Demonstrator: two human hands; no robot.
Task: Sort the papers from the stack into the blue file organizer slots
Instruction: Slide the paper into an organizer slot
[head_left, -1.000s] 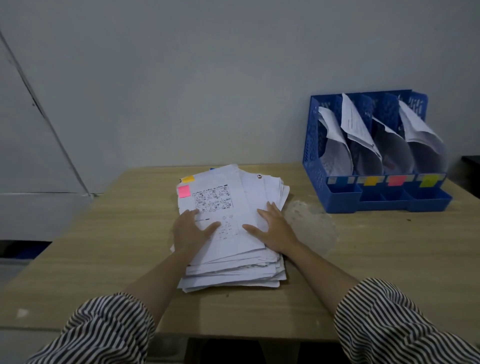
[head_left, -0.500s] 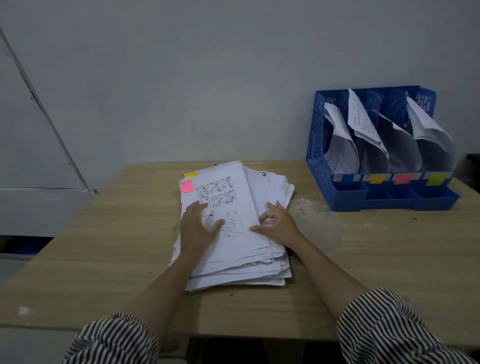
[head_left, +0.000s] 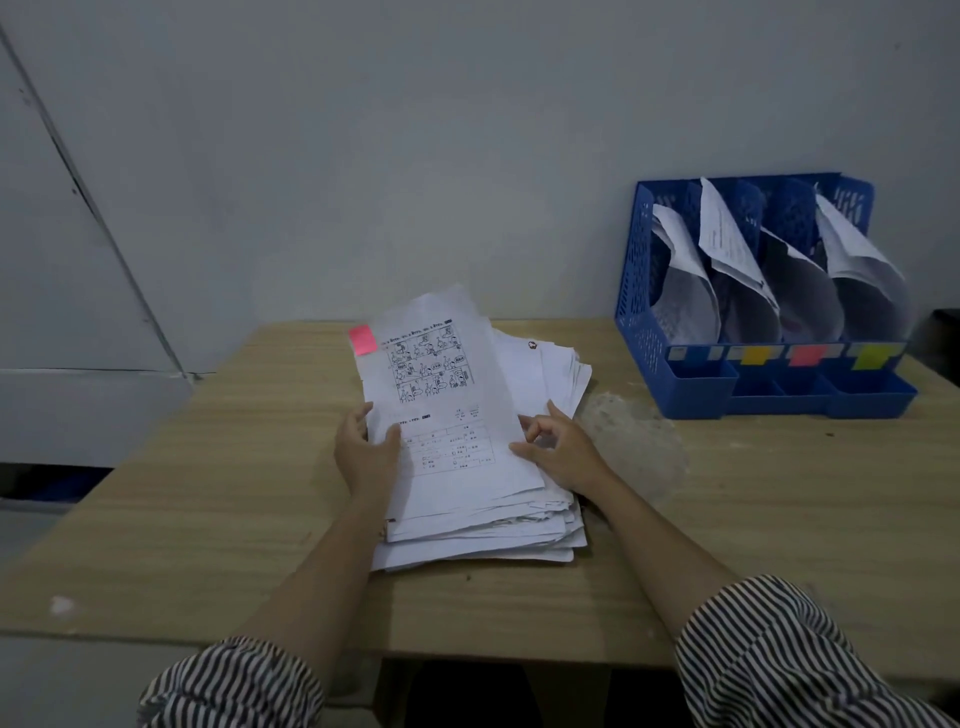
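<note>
One paper stack on wooden worktop; top sheet pinched by left hand, right hand fingers loosely curled beside it. Four-slot blue file organizer beyond, grey wall.

Dim, bluish, soft wide-angle view

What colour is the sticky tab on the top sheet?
Pink, clearest in the head view.

Plain office corner: wooden desk, paper stack, blue file organizer, bare grey wall.
</note>
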